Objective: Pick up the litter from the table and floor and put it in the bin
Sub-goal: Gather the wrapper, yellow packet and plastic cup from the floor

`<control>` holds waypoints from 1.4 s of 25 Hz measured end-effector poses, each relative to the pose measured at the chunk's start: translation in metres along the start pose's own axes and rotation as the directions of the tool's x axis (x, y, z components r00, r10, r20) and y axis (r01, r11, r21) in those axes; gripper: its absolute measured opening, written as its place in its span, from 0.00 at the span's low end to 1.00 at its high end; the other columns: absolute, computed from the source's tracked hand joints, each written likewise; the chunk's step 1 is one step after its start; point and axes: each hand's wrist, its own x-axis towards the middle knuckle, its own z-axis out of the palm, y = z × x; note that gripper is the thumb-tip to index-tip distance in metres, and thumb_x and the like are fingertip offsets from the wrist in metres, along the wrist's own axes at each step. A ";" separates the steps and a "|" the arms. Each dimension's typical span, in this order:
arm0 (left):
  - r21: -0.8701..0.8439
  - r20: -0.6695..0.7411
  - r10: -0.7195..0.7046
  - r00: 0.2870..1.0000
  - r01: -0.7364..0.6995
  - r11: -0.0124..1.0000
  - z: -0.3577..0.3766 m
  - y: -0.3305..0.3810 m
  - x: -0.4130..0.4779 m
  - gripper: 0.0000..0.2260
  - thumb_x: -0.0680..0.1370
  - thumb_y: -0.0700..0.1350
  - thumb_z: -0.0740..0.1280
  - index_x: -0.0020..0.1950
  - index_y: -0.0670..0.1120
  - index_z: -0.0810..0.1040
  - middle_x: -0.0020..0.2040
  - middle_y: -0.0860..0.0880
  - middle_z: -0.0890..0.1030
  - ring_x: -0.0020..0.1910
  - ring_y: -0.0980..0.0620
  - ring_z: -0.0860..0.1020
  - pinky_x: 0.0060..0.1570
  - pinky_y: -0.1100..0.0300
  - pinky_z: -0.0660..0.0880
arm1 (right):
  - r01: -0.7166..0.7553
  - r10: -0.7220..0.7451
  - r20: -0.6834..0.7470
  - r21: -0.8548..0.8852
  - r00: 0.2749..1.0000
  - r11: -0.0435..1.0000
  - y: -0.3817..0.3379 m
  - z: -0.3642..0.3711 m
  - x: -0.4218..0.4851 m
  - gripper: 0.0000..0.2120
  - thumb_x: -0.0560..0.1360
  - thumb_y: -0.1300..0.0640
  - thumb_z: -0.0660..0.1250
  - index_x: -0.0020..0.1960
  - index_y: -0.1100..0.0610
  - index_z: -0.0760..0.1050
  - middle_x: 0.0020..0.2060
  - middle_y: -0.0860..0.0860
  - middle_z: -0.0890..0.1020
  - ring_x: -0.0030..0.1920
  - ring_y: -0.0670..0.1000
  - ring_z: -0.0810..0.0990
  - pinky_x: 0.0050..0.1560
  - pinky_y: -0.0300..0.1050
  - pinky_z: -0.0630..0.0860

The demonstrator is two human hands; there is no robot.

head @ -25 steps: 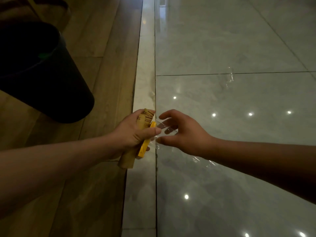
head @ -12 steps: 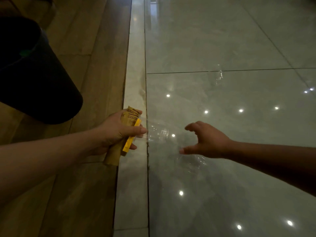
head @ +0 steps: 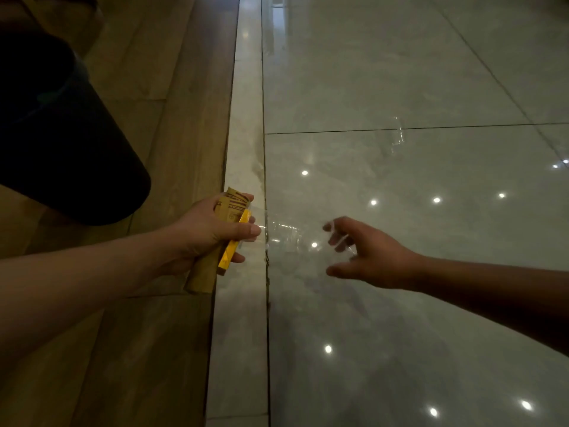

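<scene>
My left hand (head: 209, 229) is shut on a bundle of litter: a rolled brown paper piece (head: 204, 272) with print at its top and a flat yellow wrapper (head: 229, 254). A crumpled clear plastic film (head: 284, 235) sticks out to the right from the same grip, above the floor. My right hand (head: 369, 257) hovers just right of the film with fingers spread and curled; a glint of plastic shows by its fingertips, but it grips nothing. The black bin (head: 77, 155) stands at the upper left, close to my left forearm.
Another scrap of clear plastic (head: 397, 135) lies on the glossy grey tiles farther ahead, on a tile joint. A pale stone strip (head: 243, 334) separates the tiles from the brown wood-look floor (head: 138, 349) on the left. Ceiling lights reflect in the tiles.
My right hand passed the clear film to my left hand, drew away to the right, and its fingers have opened wider. My left hand keeps the bundle and has barely moved.
</scene>
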 end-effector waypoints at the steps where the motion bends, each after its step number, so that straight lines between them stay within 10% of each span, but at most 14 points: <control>1: 0.009 -0.008 0.007 1.000 -0.007 1.000 -0.001 0.002 0.000 0.32 0.63 0.41 0.77 0.67 0.52 0.75 0.58 0.43 0.82 0.54 0.41 0.84 0.42 0.45 0.83 | 0.053 -0.053 -0.017 -0.012 0.998 0.999 -0.009 -0.005 0.003 0.34 0.67 0.50 0.77 0.69 0.50 0.67 0.57 0.47 0.76 0.55 0.47 0.78 0.53 0.43 0.80; 8: 0.077 -0.057 0.075 0.996 -0.071 0.995 0.004 0.015 -0.003 0.33 0.61 0.45 0.80 0.65 0.54 0.76 0.58 0.44 0.81 0.52 0.39 0.84 0.44 0.43 0.83 | 0.123 -0.148 -0.103 -0.220 0.984 0.968 -0.034 -0.012 0.017 0.37 0.68 0.46 0.75 0.73 0.50 0.65 0.61 0.49 0.75 0.55 0.46 0.76 0.51 0.39 0.75; 18: 0.074 0.005 0.136 0.991 -0.136 0.988 0.029 0.020 0.014 0.31 0.59 0.46 0.80 0.61 0.58 0.79 0.56 0.45 0.83 0.50 0.41 0.85 0.42 0.43 0.83 | 0.150 -0.130 -0.178 0.105 0.975 0.983 -0.051 -0.006 0.031 0.35 0.67 0.52 0.78 0.70 0.50 0.67 0.61 0.50 0.79 0.58 0.47 0.78 0.57 0.44 0.78; 24: 0.068 -0.051 0.139 0.989 -0.136 0.988 0.036 0.023 0.036 0.27 0.58 0.47 0.80 0.54 0.61 0.79 0.54 0.43 0.83 0.46 0.39 0.85 0.39 0.45 0.83 | -0.032 0.018 0.066 0.221 0.998 0.975 0.009 -0.050 0.056 0.42 0.63 0.52 0.81 0.72 0.45 0.66 0.68 0.46 0.73 0.65 0.46 0.72 0.62 0.45 0.74; 29: 0.006 -0.124 0.137 0.983 -0.137 0.990 0.039 0.033 0.064 0.33 0.53 0.53 0.82 0.58 0.59 0.79 0.54 0.44 0.83 0.48 0.36 0.84 0.42 0.36 0.82 | -0.303 0.507 -0.363 0.490 0.782 0.818 0.105 -0.110 0.122 0.27 0.68 0.53 0.76 0.65 0.56 0.72 0.59 0.58 0.79 0.56 0.58 0.80 0.58 0.56 0.79; 35: -0.097 -0.150 0.133 0.980 -0.148 0.984 0.053 0.044 0.086 0.28 0.59 0.47 0.78 0.59 0.55 0.79 0.55 0.43 0.83 0.49 0.39 0.84 0.36 0.51 0.82 | -0.449 0.434 -0.611 0.141 0.662 0.883 0.141 -0.138 0.175 0.33 0.71 0.47 0.72 0.72 0.49 0.64 0.70 0.61 0.66 0.67 0.64 0.69 0.65 0.58 0.71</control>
